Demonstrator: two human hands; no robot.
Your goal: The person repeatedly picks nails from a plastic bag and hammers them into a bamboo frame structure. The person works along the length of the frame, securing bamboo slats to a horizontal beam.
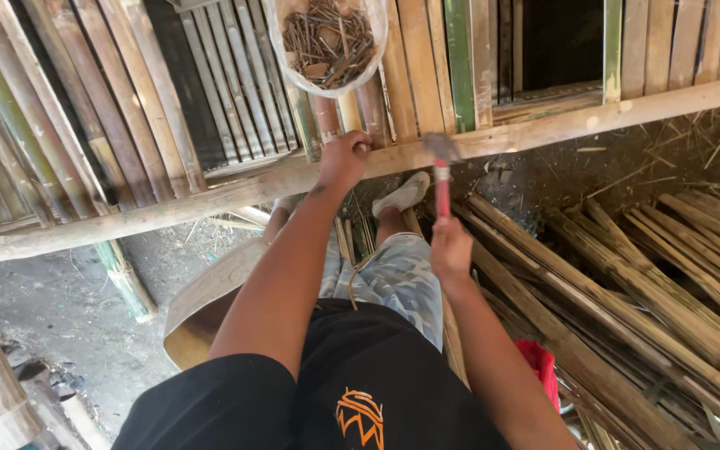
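Looking down from the head camera, my left hand [343, 158] is pinched shut on something small against the wooden rail [210, 196]; I cannot make out what it pinches, probably a nail. My right hand [452, 250] is closed round the red-handled hammer [442, 171], its head just beside the rail and near my left fingers. I judge a short, square tap best, keeping those fingers low and clear of the hammer head. A clear tub of nails [327, 42] sits above on the bamboo slat panel [127, 108]. Loose bamboo poles [643, 283] crowd my right elbow, and my legs lie under the rail.
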